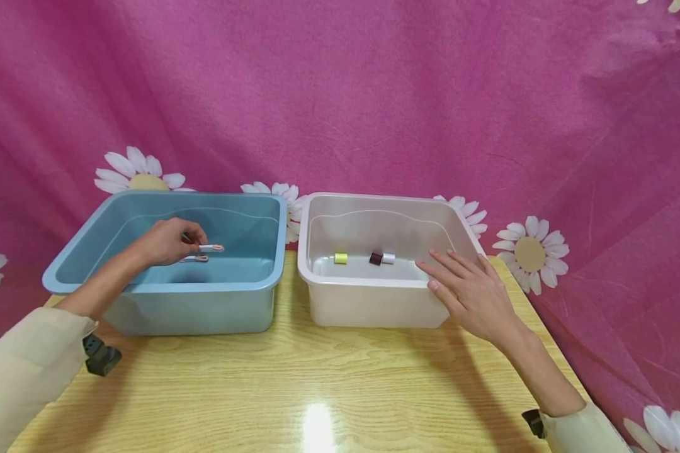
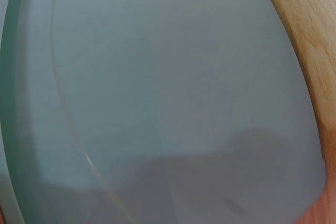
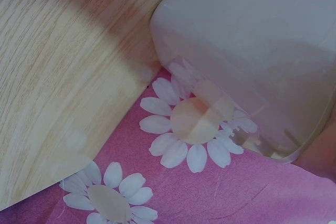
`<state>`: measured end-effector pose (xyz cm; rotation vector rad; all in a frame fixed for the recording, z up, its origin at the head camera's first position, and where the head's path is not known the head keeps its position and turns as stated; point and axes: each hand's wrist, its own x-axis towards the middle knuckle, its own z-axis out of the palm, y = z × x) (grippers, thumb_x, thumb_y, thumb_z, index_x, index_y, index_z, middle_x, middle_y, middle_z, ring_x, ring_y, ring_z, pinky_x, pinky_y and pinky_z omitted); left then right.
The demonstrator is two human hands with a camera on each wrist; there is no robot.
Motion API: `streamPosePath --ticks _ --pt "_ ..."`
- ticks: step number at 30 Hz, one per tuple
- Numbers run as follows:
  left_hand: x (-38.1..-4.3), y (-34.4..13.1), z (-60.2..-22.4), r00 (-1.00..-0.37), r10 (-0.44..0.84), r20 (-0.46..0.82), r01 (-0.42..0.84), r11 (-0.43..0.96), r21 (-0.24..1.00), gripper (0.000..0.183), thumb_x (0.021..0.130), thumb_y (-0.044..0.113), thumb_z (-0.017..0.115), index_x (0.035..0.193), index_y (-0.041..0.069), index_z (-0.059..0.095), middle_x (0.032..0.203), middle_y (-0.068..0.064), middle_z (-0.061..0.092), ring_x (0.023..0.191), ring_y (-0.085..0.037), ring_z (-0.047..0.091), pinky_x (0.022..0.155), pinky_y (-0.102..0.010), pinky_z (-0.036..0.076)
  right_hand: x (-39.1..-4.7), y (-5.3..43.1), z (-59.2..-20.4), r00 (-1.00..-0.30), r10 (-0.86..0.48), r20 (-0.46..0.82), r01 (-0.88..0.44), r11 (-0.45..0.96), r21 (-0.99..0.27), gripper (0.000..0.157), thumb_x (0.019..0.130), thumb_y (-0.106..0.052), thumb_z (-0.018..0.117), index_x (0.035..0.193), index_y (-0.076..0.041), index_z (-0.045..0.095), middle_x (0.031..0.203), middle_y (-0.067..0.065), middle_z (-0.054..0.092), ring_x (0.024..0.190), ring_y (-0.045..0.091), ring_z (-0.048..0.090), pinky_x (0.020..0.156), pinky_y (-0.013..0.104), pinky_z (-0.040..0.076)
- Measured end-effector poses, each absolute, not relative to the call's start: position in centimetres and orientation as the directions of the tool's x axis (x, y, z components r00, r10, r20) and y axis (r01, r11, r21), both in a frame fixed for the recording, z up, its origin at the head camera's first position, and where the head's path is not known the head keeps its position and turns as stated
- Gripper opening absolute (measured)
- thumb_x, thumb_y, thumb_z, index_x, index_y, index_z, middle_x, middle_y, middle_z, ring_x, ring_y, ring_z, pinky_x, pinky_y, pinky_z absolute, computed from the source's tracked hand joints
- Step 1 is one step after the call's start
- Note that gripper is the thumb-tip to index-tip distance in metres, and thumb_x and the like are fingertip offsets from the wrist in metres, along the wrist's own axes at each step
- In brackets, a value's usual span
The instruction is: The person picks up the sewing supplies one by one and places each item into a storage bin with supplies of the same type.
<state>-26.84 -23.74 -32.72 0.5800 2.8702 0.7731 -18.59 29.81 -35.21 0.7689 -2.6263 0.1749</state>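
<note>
My left hand [image 1: 170, 242] is over the blue tub [image 1: 201, 288] and pinches a small white item with a pinkish looped end [image 1: 211, 248]. A similar white and pinkish item [image 1: 195, 258] shows just below the fingertips; whether the hand touches it, I cannot tell. On the right, my right hand [image 1: 470, 292] lies with fingers spread over the front right rim of the pale bin [image 1: 368, 305]. Inside that bin sit a yellow spool-like cylinder [image 1: 340, 258], a dark brown one [image 1: 376, 258] and a white one [image 1: 389, 258], the last two touching.
Both containers stand side by side on a wooden table [image 1: 294, 371], a narrow gap between them. Behind hangs a pink cloth [image 1: 362, 94] with white flowers. The left wrist view is filled mostly by the blue tub's wall [image 2: 173, 77]; the right shows the pale bin's wall [image 3: 252, 30].
</note>
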Motion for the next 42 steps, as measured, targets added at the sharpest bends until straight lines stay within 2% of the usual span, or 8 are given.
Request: streamPosePath --ticks 14,42 --pt "-27.06 -23.72 -32.69 -0.923 0.383 -0.042 0.309 0.8 0.514 0.009 0.091 0.005 0.071 0.097 -0.002 0.068 0.083 -0.003 0.068 0.073 -0.022 0.055 0.059 -0.034 0.044 -18.81 29.66 -34.92 -0.774 -0.493 0.396 -0.539 0.842 -0.004 0.043 0.103 -0.036 0.052 0.144 -0.026 0.056 0.149 0.005 0.049 0.135 0.037 0.043 0.109 0.068 0.02" --pt "-27.25 -23.56 -33.05 -0.914 0.402 -0.049 0.324 0.8 0.504 0.007 0.089 0.004 0.071 0.093 -0.001 0.068 0.084 -0.005 0.067 0.076 -0.024 0.055 0.061 -0.035 0.046 -18.61 29.77 -35.1 -0.784 -0.483 0.39 -0.53 0.848 -0.015 0.042 0.103 -0.036 0.051 0.144 -0.026 0.056 0.15 0.004 0.049 0.135 0.037 0.044 0.109 0.068 0.02"
